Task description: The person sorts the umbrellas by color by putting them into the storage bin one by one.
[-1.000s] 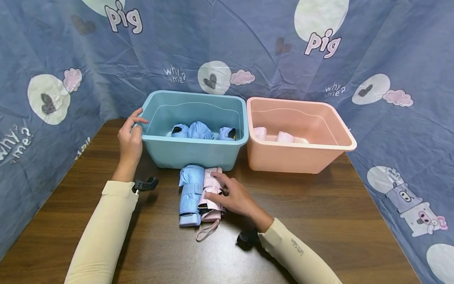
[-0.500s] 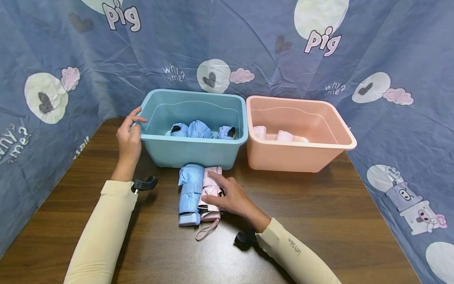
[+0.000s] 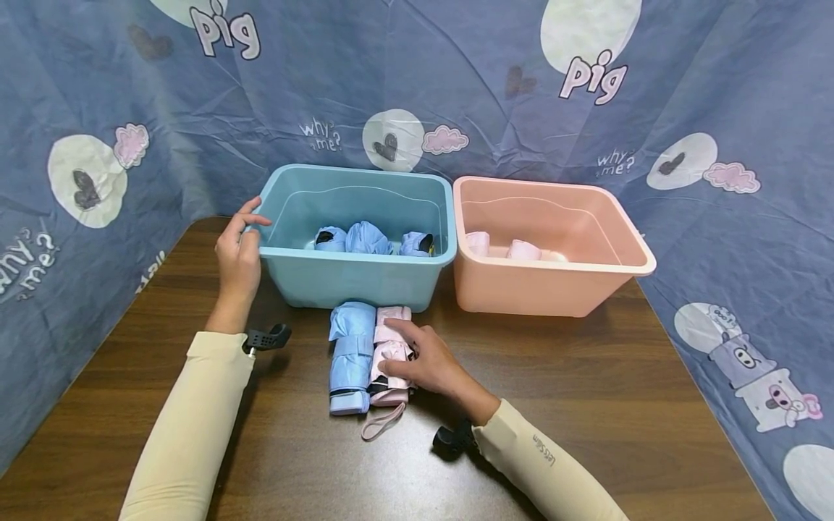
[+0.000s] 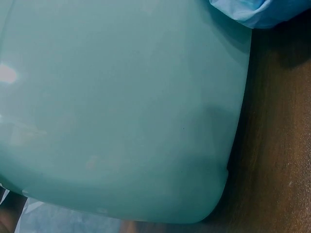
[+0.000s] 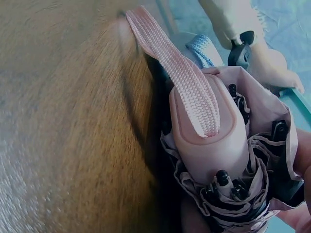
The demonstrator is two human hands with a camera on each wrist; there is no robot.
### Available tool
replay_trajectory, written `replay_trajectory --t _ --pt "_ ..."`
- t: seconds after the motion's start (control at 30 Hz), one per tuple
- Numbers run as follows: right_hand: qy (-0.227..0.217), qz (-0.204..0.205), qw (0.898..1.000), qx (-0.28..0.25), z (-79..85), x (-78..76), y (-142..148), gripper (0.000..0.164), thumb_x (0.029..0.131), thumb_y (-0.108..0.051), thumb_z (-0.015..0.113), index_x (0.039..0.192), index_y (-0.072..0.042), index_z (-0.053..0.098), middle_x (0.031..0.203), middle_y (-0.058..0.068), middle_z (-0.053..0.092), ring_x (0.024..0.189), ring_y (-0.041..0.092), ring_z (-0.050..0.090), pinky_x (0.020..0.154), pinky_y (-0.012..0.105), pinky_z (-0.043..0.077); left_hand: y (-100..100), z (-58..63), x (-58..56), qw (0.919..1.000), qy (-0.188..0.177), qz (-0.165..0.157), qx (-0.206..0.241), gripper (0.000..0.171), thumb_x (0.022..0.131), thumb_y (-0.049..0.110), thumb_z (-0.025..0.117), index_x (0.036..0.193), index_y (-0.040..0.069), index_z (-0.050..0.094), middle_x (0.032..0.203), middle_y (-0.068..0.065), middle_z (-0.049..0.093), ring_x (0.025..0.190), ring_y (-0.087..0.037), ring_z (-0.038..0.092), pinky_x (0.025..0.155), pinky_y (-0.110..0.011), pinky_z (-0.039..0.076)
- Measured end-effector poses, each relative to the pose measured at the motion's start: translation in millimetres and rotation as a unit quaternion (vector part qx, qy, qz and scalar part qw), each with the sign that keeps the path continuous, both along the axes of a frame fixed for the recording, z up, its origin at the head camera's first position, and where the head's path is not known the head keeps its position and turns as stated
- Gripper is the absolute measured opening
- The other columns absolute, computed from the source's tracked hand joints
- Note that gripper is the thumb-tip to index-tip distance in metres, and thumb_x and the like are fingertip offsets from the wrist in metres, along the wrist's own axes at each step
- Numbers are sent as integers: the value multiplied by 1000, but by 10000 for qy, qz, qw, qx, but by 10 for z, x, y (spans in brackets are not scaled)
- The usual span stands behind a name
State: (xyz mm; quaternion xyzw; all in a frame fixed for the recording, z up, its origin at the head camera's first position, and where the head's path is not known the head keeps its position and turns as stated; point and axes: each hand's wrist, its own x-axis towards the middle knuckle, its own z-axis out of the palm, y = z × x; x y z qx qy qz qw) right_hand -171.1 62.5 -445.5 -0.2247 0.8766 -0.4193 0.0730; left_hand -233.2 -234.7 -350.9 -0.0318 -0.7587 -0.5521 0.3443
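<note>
My right hand [image 3: 433, 362] holds a folded pink umbrella [image 3: 389, 352] from its right side, thumb on the near part and fingers farther up. In the right wrist view its pink handle end [image 5: 211, 155] shows a wrist strap [image 5: 180, 77], black rib tips and loose fabric folds. Close alongside on the left lies a folded blue umbrella [image 3: 352, 365], strapped around the middle. My left hand [image 3: 239, 268] grips the left rim of a blue bin [image 3: 345, 282], with fingers over the edge. The left wrist view is mostly filled by the bin's outer wall [image 4: 121, 107].
Several folded blue umbrellas [image 3: 368, 239] lie inside the blue bin. A pink bin [image 3: 521, 293] stands against its right side, with pink umbrellas [image 3: 523, 250] in it. Both stand at the back of the brown table [image 3: 554, 420], before a patterned blue cloth [image 3: 508, 130].
The pink umbrella has turned slightly under my right hand, and its loose flap near the thumb has shifted. My left hand stays on the bin rim.
</note>
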Motion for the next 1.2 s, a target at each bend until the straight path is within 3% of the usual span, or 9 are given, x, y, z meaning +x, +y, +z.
replay_trajectory --t 0.23,0.37,0.63,0.93,1.03,1.2 --pt "-305 140 9993 -177 7 -30 58 69 78 -34 77 141 -26 50 117 8 55 99 19 48 83 38 42 -10 -38 -25 9999 -51 -44 139 32 86 4 34 96 -8 62 138 -14 54 132 -18 43 107 -32 29" --pt "-502 143 9983 -264 22 -47 98 68 77 -32 77 140 -29 51 117 7 54 100 19 48 84 39 41 -25 -58 -49 9999 -12 -31 97 31 86 3 35 96 -11 60 138 -14 54 132 -18 43 104 -31 32" --pt "-293 107 9985 -440 125 -26 132 67 77 -31 76 139 -31 52 112 6 55 96 18 50 79 36 44 -196 -267 -265 10000 48 57 -1 29 86 2 36 97 -10 60 137 -7 56 132 -15 43 102 -30 34" --pt "-193 152 9963 -825 395 95 170 63 78 -36 76 136 -40 52 111 0 55 98 17 51 78 38 44 -32 -54 -43 9999 39 -14 111 31 85 2 34 96 -10 61 137 -15 54 133 -21 42 100 -28 32" --pt "-205 221 9948 -973 495 143 205 62 78 -36 76 135 -44 52 114 -2 54 101 17 51 81 40 45 -21 -47 -32 9999 0 -14 141 32 85 3 34 95 -7 63 137 -14 54 134 -20 42 96 -25 31" --pt "-262 377 9911 -1250 719 256 269 62 80 -28 77 136 -41 53 117 -4 54 101 18 53 80 38 48 -13 -39 -26 10000 44 -4 51 32 85 2 34 96 -12 60 137 -15 54 133 -22 43 85 -23 30"
